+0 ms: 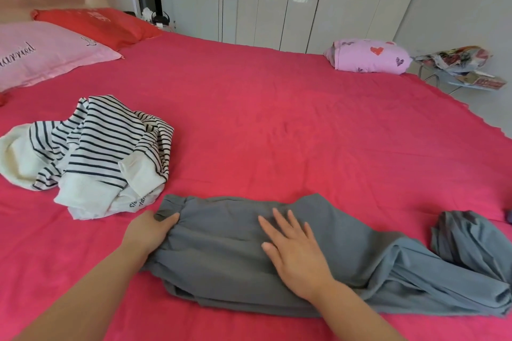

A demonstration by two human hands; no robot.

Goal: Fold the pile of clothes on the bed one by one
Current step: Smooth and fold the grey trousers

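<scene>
The grey trousers (235, 252) lie on the red bed (277, 133), with the left hand (149, 232) pinching the waistband end and the right hand (293, 252) spread flat on the middle, while the legs bunch up past the right edge, and the pink pillow (50, 55) seems to say "married".

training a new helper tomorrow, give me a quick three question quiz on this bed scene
1. True or false: the right hand lies flat on the grey trousers.
2. Which garment lies crumpled near the left hand? A striped top, B blue jeans, C red scarf.
3. Fill in: the left hand grips the trousers at their ____ end.
Key: 1 true; 2 A; 3 waistband.
</scene>
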